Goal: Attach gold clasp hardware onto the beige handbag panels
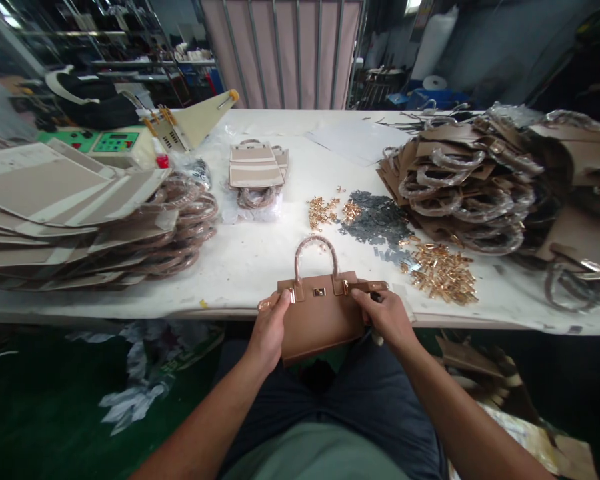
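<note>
One left hand (269,328) and one right hand (387,319) are on one tan bag (320,323) with one visible handle (297,262). One white table (253,257) bears three piles of gold fittings (445,275) and one heap of grey plates (375,219), their pieces too many to count.

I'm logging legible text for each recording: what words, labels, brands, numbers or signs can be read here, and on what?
None can be read.
Control panel at the back left: any markings are too small and blurred.
Dark mark on the small stack of panels: too small to tell whether it is lettering.
Metal clasp on the tan bag: no lettering discernible.
</note>
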Tool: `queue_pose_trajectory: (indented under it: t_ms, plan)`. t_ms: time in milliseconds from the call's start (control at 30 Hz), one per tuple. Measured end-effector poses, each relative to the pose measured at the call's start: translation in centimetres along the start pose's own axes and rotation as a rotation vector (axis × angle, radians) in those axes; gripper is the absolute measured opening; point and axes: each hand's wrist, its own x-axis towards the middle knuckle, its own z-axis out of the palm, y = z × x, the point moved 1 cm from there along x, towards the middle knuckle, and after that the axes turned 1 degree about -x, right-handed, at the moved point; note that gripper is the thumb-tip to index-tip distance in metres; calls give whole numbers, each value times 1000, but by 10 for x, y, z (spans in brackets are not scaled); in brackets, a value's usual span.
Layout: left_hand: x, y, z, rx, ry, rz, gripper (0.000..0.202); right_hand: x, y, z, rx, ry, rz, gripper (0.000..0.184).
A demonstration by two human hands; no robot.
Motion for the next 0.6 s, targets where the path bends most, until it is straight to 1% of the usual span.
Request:
queue_pose_trajectory:
  t_ms: [33,133,167,300,367,433,500,533,567,600]
  plan:
    - [-1,1,2,-13,-10,-4,49,-2,1,0,-7,6,-14,49]
    - [-4,3,6,-57,-45,-37,51,-4,2,1,-8,18,-43,64]
    - [-6,4,7,-67,-51,-47,51,-5,2,1,-4,19,-45,66]
    - [-11,6,8,-96,-53,-63,53,-4,4,2,-2,17,-53,65]
    - [-15,7,7,-104,-59,-61,54,-5,7,2,-6,52,-78,63]
    - [-17,7,5,-102,-65,-43,54,-11,9,4,-14,144,-146,58]
    - [-19,7,2,-93,-65,-12,54,-21,9,7,-47,258,-272,43]
    - [-19,7,1,-86,-65,5,53,-27,8,10,-70,282,-346,33]
    - [-19,7,1,-76,-62,19,53,-34,6,14,-89,263,-416,25]
    - [-19,6,0,-64,-55,30,53,-40,3,19,-104,197,-480,20]
